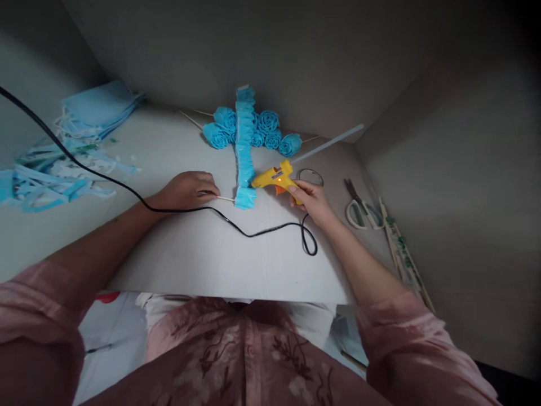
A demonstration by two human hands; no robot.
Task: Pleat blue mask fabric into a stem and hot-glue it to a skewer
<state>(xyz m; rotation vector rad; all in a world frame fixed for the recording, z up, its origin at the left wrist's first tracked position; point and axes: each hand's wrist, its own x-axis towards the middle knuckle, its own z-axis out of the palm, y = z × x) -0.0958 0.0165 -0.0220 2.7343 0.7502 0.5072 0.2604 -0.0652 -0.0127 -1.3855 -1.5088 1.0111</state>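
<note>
My left hand pinches a thin wooden stick. The stick's other end meets the near end of a long pleated blue strip, which runs away from me over the table. In my right hand is a yellow glue gun, its nozzle touching or very close to the strip just above the stick. A long translucent glue stick juts from the gun's back. Several blue rolled flowers, some on wooden sticks, lie beside and partly behind the strip's far part.
A black cord crosses the table below both hands. Blue face masks are stacked at the back left, with cut scraps nearer. White-handled scissors and a bundle of sticks lie at the right. Walls enclose the table.
</note>
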